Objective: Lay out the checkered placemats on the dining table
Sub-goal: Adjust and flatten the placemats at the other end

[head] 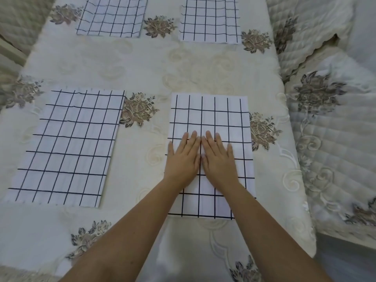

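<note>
The left hand (183,159) and right hand (219,159) press side by side on the near-right checkered placemat (211,117), fingers (193,139) straight and gripping nothing, probably to smooth it onto the table (142,64). There are four mats, counting the near-left placemat (67,147), far-left placemat (114,17) and far-right placemat (209,19), spaced like place settings.

A cream tablecloth (142,64) is embroidered with brown roses (138,109), one seen left of the left grip (183,157). A quilted chair cover (329,123) is draped well right of the right grip (218,157).
</note>
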Demonstrator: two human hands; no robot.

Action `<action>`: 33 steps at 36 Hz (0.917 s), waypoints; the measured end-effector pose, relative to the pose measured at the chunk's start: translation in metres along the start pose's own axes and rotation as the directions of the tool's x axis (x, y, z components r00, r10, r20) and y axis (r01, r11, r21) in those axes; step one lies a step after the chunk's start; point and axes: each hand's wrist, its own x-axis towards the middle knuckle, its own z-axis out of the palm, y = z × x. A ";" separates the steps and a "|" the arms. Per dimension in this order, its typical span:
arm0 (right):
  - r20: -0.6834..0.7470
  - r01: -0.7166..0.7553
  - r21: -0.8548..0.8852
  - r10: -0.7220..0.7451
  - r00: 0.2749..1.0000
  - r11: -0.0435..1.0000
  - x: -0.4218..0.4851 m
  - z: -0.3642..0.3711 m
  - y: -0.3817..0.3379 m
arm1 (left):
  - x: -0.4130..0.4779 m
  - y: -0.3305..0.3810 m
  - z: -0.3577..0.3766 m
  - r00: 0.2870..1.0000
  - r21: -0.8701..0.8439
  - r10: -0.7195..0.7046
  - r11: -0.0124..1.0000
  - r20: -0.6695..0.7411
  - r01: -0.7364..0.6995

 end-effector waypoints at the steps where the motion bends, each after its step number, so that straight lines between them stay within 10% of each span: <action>1: -0.019 0.005 -0.015 -0.005 1.000 1.000 -0.001 0.001 0.006 | -0.001 -0.004 0.001 1.000 -0.011 0.001 1.000 -0.027 -0.001; 10: -0.081 -0.268 -0.015 0.266 0.960 0.963 -0.009 -0.014 0.068 | 0.007 -0.032 -0.007 0.991 -0.034 -0.122 0.992 -0.053 0.120; 22: -0.403 -0.218 0.036 0.213 0.890 0.975 0.029 -0.028 0.060 | 0.039 -0.030 -0.015 0.936 -0.008 0.000 1.000 -0.351 -0.003; 33: -0.071 0.051 0.085 -0.045 0.996 0.995 0.102 -0.020 0.012 | 0.105 -0.006 -0.025 0.989 -0.097 0.054 0.993 -0.136 -0.068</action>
